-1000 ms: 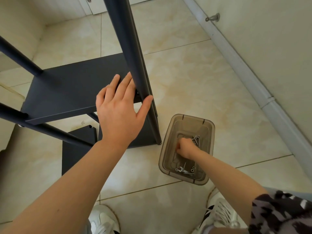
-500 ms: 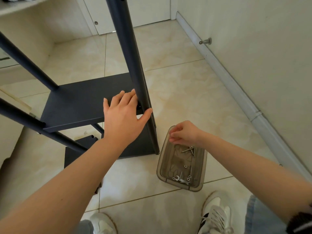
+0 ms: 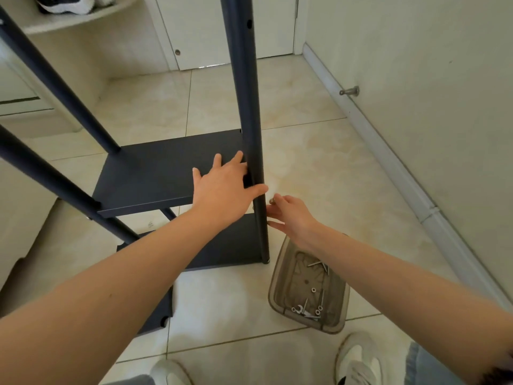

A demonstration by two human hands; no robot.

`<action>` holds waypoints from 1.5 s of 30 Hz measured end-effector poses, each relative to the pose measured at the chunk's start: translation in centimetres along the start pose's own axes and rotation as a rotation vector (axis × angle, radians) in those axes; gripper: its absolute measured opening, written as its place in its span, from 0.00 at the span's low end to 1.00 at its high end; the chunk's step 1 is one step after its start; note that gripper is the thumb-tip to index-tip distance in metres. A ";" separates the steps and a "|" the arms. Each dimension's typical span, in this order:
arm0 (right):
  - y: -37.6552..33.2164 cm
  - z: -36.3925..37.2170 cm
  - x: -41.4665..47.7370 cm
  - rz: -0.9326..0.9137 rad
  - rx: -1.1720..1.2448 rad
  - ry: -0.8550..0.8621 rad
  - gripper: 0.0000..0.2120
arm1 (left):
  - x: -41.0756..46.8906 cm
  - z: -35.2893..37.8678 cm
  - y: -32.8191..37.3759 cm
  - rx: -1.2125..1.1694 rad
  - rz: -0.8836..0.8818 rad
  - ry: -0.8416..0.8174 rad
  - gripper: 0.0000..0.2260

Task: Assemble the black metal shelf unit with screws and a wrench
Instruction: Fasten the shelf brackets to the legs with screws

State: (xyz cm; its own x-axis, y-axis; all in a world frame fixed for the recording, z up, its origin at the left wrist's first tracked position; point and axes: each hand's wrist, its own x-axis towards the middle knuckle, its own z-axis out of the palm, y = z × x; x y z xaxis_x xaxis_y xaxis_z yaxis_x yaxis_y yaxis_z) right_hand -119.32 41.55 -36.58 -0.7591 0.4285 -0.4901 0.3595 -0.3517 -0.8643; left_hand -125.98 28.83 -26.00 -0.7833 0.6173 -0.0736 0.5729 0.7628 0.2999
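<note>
Left hand (image 3: 222, 187) is pressing flat, fingers spread, on the shelf (image 3: 155, 173) against the post (image 3: 247, 107); right hand (image 3: 291, 215) is pinching a screw (image 3: 272, 200).

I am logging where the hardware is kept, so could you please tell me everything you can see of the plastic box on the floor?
The plastic box is a smoky-brown, see-through rectangular tub with rounded corners and no lid, standing upright on the tiled floor just right of the black post. Silver screws, small nuts and a small wrench lie on its bottom. The right forearm crosses above its far end, hiding that rim; no hand touches it.
</note>
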 end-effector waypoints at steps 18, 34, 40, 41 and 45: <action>-8.0 7.4 -1.1 -0.238 -0.251 -0.105 0.11 | 1.7 -8.6 -6.8 -0.453 -0.086 0.121 0.11; -12.3 11.9 -1.5 -0.439 -0.463 -0.207 0.08 | -2.3 -11.0 -12.8 -0.752 -0.198 0.353 0.05; -11.9 13.2 -2.5 -0.528 -0.576 -0.215 0.08 | -5.2 -9.7 -14.1 -0.835 -0.238 0.401 0.06; -11.8 13.2 -2.6 -0.533 -0.587 -0.216 0.08 | -5.5 -9.4 -14.3 -0.855 -0.233 0.403 0.05; -10.8 13.3 -3.1 -0.526 -0.608 -0.251 0.08 | -7.2 -7.6 -15.6 -0.944 -0.192 0.393 0.14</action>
State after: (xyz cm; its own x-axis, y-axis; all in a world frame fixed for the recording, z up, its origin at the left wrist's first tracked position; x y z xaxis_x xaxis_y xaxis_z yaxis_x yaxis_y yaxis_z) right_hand -128.05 33.00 -24.19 -0.9817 0.1882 -0.0293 0.1007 0.3821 -0.9186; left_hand -131.12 11.06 -22.92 -0.9618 0.2657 0.0655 0.1410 0.2759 0.9508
